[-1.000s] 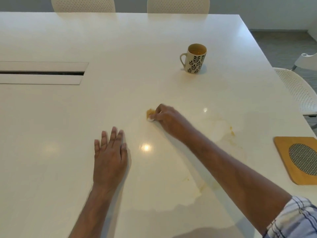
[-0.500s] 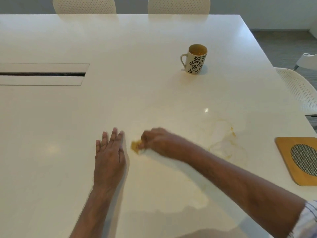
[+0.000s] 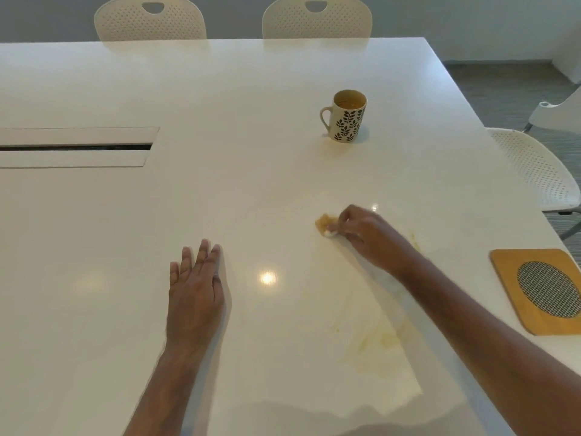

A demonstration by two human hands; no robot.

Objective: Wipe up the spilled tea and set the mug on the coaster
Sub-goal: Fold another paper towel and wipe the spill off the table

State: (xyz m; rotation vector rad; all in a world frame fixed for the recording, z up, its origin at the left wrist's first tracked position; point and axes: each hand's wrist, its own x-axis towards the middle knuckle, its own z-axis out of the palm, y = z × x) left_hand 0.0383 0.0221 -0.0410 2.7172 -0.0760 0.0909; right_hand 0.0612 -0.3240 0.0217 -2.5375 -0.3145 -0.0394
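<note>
Two hands: both were on the white table (image 3: 220, 89), and each one had its own role in the wiping.
Right hand: the right hand (image 3: 366, 232) had its fingers curled around a small wad of tissue (image 3: 325, 226), stained yellow-brown, and it pressed this wad on the surface.
Left hand: the left hand (image 3: 195, 284) lay flat with straight fingers close together, palm down, holding nothing; I judged that it only steadied the body.
Spill: pale yellow streaks of tea (image 3: 380, 338) were visible near the front edge, under the right forearm, and a small mark (image 3: 414, 240) was beside the right wrist.
Mug: the mug (image 3: 345, 116) with the leaf pattern stood upright, well apart from both hands, toward the far side, with tea inside it.
Coaster: the wooden coaster (image 3: 509, 278) lay at the right edge of the table, with nothing on it.
Step in hand: wiping, I believed, because streaks remained and the mug was not yet on the coaster.
How to do it well: the wad looked already quite soaked, so it would probably smear more than absorb; a clean side or a fresh piece would help.
Direction: strokes from the outside of the wet area toward its middle would keep the tea from spreading to the edge.
Caution: the mug was not empty, so it should be lifted level later.
</note>
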